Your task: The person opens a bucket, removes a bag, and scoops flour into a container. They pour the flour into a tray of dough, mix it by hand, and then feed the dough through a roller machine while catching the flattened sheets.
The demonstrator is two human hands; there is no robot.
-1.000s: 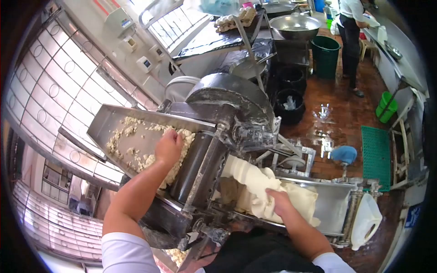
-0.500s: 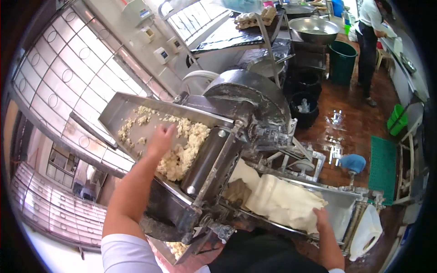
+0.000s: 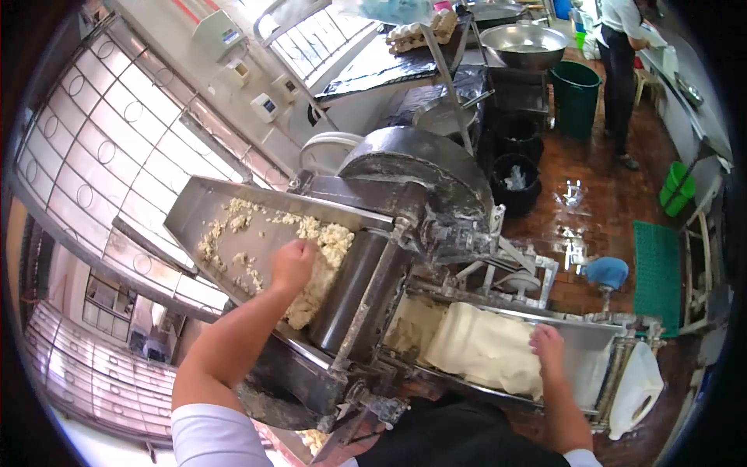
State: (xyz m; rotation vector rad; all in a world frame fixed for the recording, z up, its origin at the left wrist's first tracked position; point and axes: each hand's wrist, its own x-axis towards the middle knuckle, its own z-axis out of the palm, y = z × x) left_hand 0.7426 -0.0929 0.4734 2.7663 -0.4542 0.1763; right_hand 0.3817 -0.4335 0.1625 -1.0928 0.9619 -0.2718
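Observation:
My left hand (image 3: 294,263) is closed in a fist, knuckles against the crumbly dough (image 3: 336,243) in the metal feed tray (image 3: 191,204). That dough lies along a dark steel roller (image 3: 354,292) of a dough sheeter. Below the rollers, a smooth, pale dough sheet (image 3: 486,346) lies in layers on the outfeed tray (image 3: 580,362). At the sheet's right edge is my right hand (image 3: 547,346), its fingers curled against the dough; the fingertips are partly hidden.
The machine's rounded black guard (image 3: 424,159) rises beyond the rollers. A white plastic jug (image 3: 636,389) hangs at the outfeed end. Farther off are a large metal bowl (image 3: 523,47), a green bin (image 3: 576,97), a green mat (image 3: 656,272) and a person (image 3: 618,70) standing at a counter.
My left fist has moved right, closer to the roller and dough. My right hand has moved up along the dough sheet's edge, which now looks straighter and farther left.

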